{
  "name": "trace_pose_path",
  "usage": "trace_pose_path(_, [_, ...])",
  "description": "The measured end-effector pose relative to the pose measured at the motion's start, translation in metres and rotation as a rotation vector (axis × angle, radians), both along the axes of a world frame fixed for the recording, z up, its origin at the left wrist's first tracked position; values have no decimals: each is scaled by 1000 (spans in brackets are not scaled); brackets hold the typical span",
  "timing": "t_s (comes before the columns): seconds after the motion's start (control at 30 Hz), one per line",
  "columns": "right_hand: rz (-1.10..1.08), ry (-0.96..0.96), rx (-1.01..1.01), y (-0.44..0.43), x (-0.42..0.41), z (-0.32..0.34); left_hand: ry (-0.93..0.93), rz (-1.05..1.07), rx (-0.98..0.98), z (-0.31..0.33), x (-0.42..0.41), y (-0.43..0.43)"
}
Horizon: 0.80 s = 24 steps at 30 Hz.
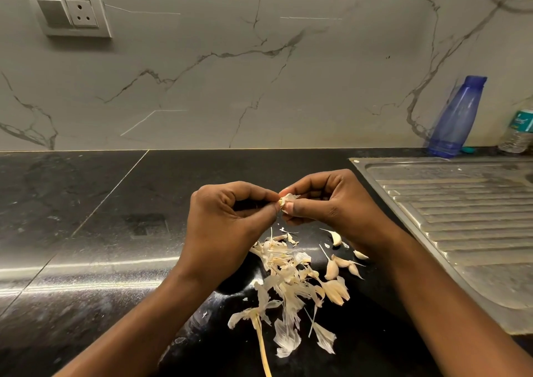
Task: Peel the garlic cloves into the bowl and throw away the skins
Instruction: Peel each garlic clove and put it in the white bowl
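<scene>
Small pale papery garlic clove (pixel 287 199) pinched between fingertips of left hand (pixel 227 220) and right hand (pixel 326 203), above glossy black stone countertop (pixel 115 218). Below: heap of dry whitish garlic skins (pixel 284 281); unpeeled cream cloves (pixel 336 267) just beside. Far right, ribbed steel drainboard (pixel 461 218) and translucent blue plastic bottle (pixel 457 117).

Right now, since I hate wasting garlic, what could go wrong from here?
The left hand and right hand pinch one small clove between them; it could slip and drop onto the counter. The skins lie against the unpeeled cloves, so sweeping skins away may take good cloves along.
</scene>
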State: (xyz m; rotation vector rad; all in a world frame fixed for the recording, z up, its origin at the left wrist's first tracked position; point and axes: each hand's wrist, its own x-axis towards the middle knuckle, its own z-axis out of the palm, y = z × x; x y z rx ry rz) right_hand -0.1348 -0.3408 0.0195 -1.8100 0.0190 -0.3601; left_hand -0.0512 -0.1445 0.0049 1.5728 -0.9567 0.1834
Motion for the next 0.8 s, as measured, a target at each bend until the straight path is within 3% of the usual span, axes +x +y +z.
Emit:
trace_pose_path(0.33, [-22, 19, 30, -5, 0, 2, 189, -37, -6, 2, -1, 1])
trace_pose_path(0.53, [70, 151, 15, -11, -4, 6, 164, -18, 31, 0, -1, -1])
trace_pose_path(0.8, [63, 132, -66, -9, -3, 4, 192, -67, 83, 2, -2, 1])
